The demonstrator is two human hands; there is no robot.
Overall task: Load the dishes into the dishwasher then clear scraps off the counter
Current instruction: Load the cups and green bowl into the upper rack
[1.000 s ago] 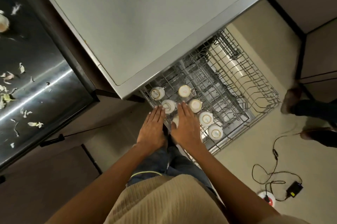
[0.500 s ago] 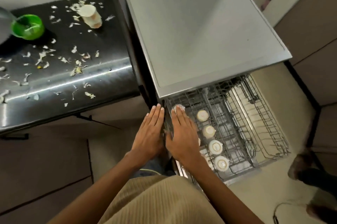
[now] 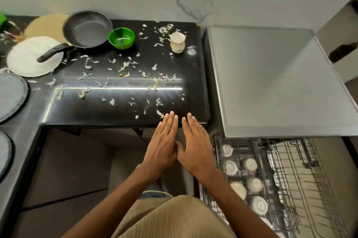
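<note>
A: What's cut off at the left of the frame?

B: Two dark round plates (image 3: 11, 98), each only partly in view, and a green thing (image 3: 2, 19) at the upper left, too little to name.

A: And lower right?

B: The dishwasher rack (image 3: 302, 179) runs off the edge; its far wires blur. The forearm (image 3: 228, 195) covers part of one cup (image 3: 238, 189) there.

The person wears a beige ribbed top (image 3: 174, 218), forearms bare, with blue jeans (image 3: 153, 189) below.
</note>
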